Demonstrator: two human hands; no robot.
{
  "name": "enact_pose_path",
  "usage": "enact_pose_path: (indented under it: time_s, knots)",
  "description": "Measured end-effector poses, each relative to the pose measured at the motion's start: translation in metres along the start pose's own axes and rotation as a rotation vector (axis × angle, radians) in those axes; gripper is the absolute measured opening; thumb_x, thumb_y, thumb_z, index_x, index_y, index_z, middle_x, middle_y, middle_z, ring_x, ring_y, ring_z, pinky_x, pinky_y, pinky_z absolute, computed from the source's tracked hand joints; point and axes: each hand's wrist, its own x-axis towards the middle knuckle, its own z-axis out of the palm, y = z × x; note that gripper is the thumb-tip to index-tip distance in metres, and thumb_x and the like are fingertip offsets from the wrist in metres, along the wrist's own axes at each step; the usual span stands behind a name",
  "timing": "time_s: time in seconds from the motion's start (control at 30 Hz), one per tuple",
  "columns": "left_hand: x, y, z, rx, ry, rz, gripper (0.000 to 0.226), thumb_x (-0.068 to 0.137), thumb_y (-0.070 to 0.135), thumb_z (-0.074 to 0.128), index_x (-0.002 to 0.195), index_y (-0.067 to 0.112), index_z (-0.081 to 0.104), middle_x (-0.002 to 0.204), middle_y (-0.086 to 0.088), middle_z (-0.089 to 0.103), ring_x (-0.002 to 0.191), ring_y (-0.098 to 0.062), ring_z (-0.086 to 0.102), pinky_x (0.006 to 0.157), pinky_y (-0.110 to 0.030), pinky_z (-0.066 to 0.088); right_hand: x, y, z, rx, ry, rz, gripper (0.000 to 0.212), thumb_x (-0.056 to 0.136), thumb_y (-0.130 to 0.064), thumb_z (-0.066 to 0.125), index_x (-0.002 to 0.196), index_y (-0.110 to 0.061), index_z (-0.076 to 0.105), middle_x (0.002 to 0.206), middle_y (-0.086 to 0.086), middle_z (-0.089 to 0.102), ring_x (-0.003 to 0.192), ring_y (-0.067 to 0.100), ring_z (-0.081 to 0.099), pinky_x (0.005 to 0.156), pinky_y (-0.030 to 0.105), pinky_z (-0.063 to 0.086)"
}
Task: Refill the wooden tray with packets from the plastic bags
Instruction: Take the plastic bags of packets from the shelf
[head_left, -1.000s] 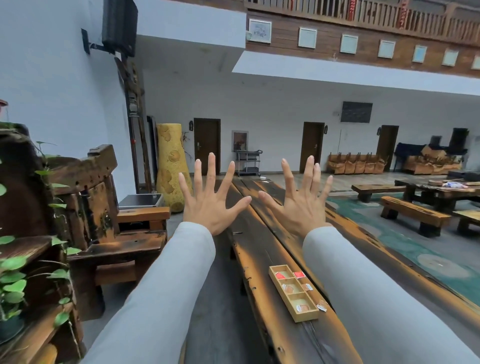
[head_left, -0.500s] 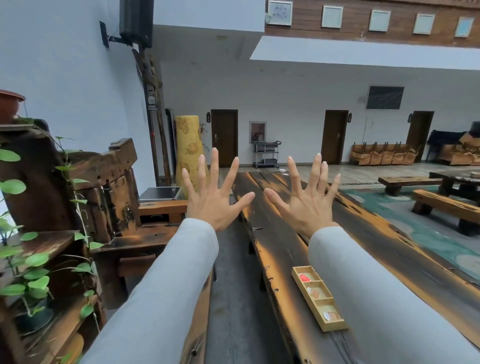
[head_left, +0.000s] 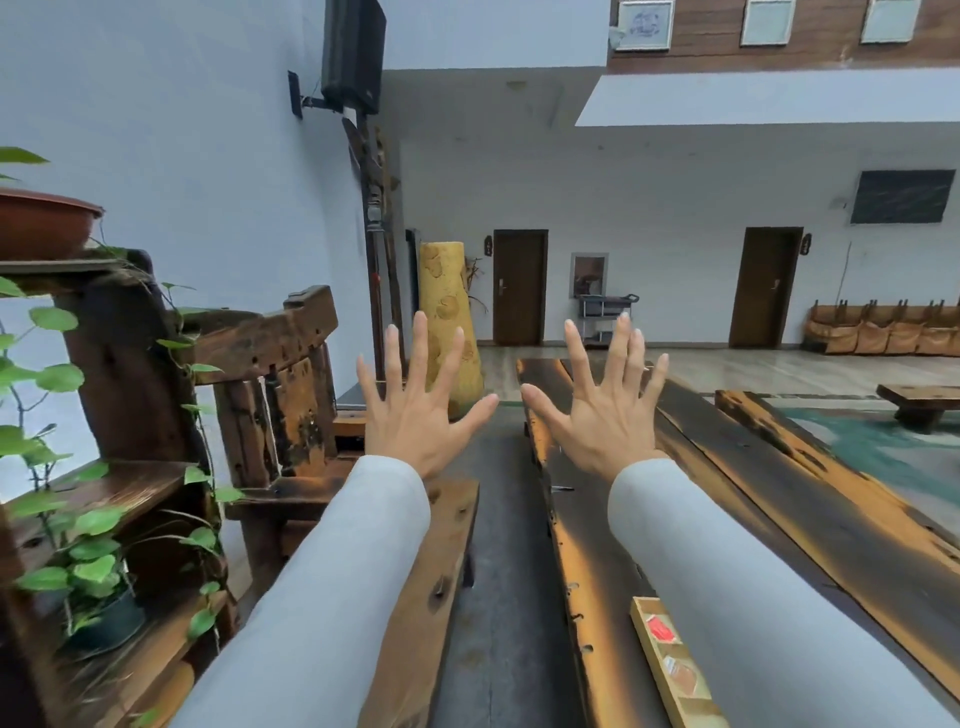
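The wooden tray (head_left: 655, 659) lies on the long dark table (head_left: 582, 566), at the bottom of the view, and the right sleeve (head_left: 753, 587) covers its right side. It is a shallow, compartmented box with thin walls, so it is probably stiff and light; pressing on one edge could tip or slide it across the planks. Inside the tray sit a red packet (head_left: 660, 629) in the far compartment and a paler packet (head_left: 680, 675) in the one nearer the person. They look like small flat sachets, probably light, crinkly and slick, best pinched by an edge between thumb and fingertip. No plastic bags can be seen. Well beyond the tray and raised above the table, the right hand (head_left: 605, 415) is spread wide, fingers apart, holding and touching nothing. Further left of the tray, the left hand (head_left: 418, 415) is splayed the same way, also empty, above the gap between table and bench (head_left: 441, 545).
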Motion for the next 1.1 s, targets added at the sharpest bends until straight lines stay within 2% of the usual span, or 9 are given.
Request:
enact_pose_path:
  time_s: [0.23,0.4,0.57,0.67,0.87,1.1]
  knots:
    - [0.003,-0.024,0.030,0.127,0.003,-0.112,0.086,0.086,0.083,0.015,0.153,0.040,-0.019,0.164,0.000,-0.031,0.151,-0.030,-0.027,0.119,-0.064,-0.010,0.030,-0.017,0.056,0.091,-0.091,-0.138,0.090,0.085,-0.089,0.010,0.156,-0.044,-0.023,0.168,0.011,-0.029,0.156,0.037,-0.023,0.122,0.068,-0.009]
    - [-0.003,-0.059,0.036,0.215,-0.016,-0.197,0.087,0.086,0.083,0.013,0.153,0.040,-0.022,0.164,-0.001,-0.030,0.151,-0.031,-0.027,0.120,-0.064,-0.006,0.039,-0.055,0.095,0.145,-0.137,-0.210,0.091,0.084,-0.090,0.009,0.156,-0.043,-0.022,0.168,0.009,-0.031,0.156,0.037,-0.022,0.121,0.069,-0.007]
    - [-0.024,-0.109,0.034,0.287,-0.048,-0.280,0.086,0.087,0.082,0.015,0.155,0.039,-0.016,0.165,-0.001,-0.027,0.152,-0.032,-0.022,0.120,-0.065,-0.005,0.038,-0.115,0.123,0.224,-0.183,-0.283,0.088,0.083,-0.089,0.004,0.156,-0.046,-0.020,0.170,0.009,-0.025,0.157,0.037,-0.018,0.119,0.066,-0.015]
    - [-0.034,-0.147,0.027,0.326,-0.058,-0.328,0.086,0.088,0.082,0.014,0.155,0.038,-0.016,0.165,0.000,-0.027,0.152,-0.032,-0.022,0.120,-0.066,-0.003,0.033,-0.157,0.137,0.290,-0.205,-0.347,0.089,0.081,-0.089,-0.002,0.157,-0.046,-0.018,0.170,0.009,-0.025,0.157,0.035,-0.018,0.120,0.066,-0.013]
    - [-0.049,-0.233,0.008,0.377,-0.056,-0.414,0.087,0.087,0.083,0.016,0.154,0.039,-0.020,0.163,0.002,-0.031,0.151,-0.031,-0.025,0.119,-0.066,-0.007,0.028,-0.245,0.160,0.357,-0.225,-0.422,0.088,0.085,-0.089,0.009,0.159,-0.045,-0.012,0.171,0.008,-0.019,0.158,0.037,-0.015,0.123,0.067,-0.008]
    - [-0.076,-0.329,-0.023,0.439,-0.070,-0.521,0.087,0.085,0.084,0.010,0.153,0.039,-0.021,0.164,0.001,-0.030,0.151,-0.032,-0.026,0.119,-0.065,-0.009,0.019,-0.356,0.169,0.352,-0.274,-0.526,0.088,0.086,-0.087,0.008,0.158,-0.043,-0.019,0.170,0.007,-0.024,0.156,0.037,-0.021,0.121,0.063,-0.015]
